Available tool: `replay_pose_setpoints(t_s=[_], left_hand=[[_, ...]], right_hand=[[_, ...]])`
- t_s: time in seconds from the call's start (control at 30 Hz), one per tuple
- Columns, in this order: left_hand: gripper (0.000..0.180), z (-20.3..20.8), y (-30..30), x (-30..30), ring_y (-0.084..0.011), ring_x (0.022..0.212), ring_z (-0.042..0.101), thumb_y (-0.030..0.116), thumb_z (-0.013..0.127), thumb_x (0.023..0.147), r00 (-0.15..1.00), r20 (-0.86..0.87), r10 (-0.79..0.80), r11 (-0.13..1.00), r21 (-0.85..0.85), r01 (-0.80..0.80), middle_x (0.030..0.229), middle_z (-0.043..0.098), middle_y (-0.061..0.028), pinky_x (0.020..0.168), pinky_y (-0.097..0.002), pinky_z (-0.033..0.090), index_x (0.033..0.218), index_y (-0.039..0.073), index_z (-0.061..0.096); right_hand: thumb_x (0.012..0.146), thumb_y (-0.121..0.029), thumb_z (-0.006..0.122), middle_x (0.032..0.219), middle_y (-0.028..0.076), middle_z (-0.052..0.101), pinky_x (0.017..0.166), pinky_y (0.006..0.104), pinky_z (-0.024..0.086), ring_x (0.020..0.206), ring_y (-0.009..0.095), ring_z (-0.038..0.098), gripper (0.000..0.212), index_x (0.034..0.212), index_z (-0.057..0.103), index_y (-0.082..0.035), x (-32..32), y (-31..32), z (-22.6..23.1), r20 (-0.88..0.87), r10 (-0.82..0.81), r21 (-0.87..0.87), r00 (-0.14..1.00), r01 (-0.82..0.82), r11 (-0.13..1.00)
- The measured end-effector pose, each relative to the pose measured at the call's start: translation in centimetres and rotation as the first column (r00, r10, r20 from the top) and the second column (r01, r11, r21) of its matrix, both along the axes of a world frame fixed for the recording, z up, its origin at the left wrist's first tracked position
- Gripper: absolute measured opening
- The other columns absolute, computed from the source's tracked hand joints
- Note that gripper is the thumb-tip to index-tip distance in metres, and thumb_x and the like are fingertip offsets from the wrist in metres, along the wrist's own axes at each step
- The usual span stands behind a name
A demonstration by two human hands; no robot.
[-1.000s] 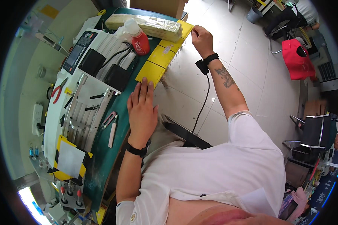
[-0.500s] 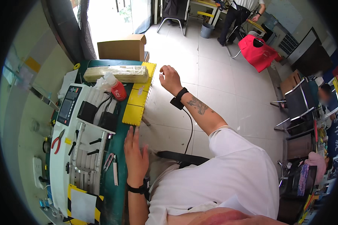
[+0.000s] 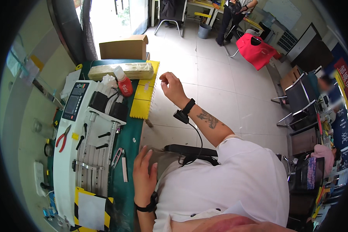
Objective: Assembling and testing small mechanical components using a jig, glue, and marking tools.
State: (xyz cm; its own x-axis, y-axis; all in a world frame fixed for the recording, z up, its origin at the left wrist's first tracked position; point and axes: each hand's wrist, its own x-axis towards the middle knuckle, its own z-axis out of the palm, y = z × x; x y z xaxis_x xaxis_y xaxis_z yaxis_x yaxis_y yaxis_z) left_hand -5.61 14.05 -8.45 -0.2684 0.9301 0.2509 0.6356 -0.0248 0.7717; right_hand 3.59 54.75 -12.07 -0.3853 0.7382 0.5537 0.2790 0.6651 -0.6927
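Observation:
My left hand (image 3: 144,174) is beside the edge of the green-topped table (image 3: 121,201), fingers loosely spread and holding nothing. Higher up, my right hand (image 3: 172,88) hangs over the floor with its fingers bent and thumb apart, also holding nothing. Closest to it is a yellow strip (image 3: 142,104) with a toothed edge, lying along the table's edge. A long pale bundle in see-through wrap (image 3: 104,72) rests partly on that strip. Near my left hand lie a white stick-like piece (image 3: 124,169) and a small pinkish-grey cutter-like tool (image 3: 117,156).
A white machine (image 3: 65,154) with a control panel and metal rails stands on the table, with red-handled pliers (image 3: 63,138) on it. A red bottle with a white cap (image 3: 124,83) stands behind. Beyond are a cardboard box (image 3: 121,48), a bin (image 3: 204,31) and a person (image 3: 230,19).
My left hand has drawn back from near the yellow strip and sits lower beside the table edge. My right hand is slightly lower, with its fingers still bent. The whole view has shifted a little.

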Motion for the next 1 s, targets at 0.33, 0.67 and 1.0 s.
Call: replay_pose_setpoints(t_s=[0.33,0.67,1.0], left_hand=[[0.051,0.3,-3.3,1.4,-0.0423,0.157,0.059,-0.004,0.069,0.106,0.988,0.110,0.106,0.993,-0.065,-0.100,0.172,0.060,-0.0220,0.129,-0.0476,0.047,0.156,0.003,0.067],[0.056,-1.6,-3.1,2.2,-0.0372,0.141,0.072,-0.006,0.063,0.108,0.973,0.166,0.163,0.986,-0.059,-0.155,0.179,0.052,-0.0220,0.118,-0.0438,0.057,0.164,-0.001,0.060],[0.045,-2.9,-2.7,2.0,-0.0352,0.116,0.084,-0.004,0.064,0.110,0.965,0.073,0.252,0.967,-0.064,-0.247,0.170,0.064,-0.0211,0.095,-0.0430,0.066,0.155,-0.001,0.067]], right_hand=[[0.097,0.003,0.068,0.107,0.016,0.073,0.087,0.0428,0.062,0.095,0.031,0.075,0.016,0.113,0.069,0.001,2.6,-3.6,1.4,-0.066,0.070,0.032,0.995,-0.068,0.997],[0.100,0.004,0.066,0.112,0.014,0.073,0.090,0.0398,0.063,0.100,0.028,0.076,0.019,0.119,0.069,0.000,6.9,-4.5,0.6,-0.134,0.028,-0.073,0.991,-0.038,0.997],[0.102,0.003,0.064,0.112,0.014,0.073,0.091,0.0404,0.063,0.100,0.027,0.076,0.020,0.121,0.069,-0.001,8.1,-5.2,-0.1,-0.095,0.020,-0.153,0.995,-0.035,0.988]])
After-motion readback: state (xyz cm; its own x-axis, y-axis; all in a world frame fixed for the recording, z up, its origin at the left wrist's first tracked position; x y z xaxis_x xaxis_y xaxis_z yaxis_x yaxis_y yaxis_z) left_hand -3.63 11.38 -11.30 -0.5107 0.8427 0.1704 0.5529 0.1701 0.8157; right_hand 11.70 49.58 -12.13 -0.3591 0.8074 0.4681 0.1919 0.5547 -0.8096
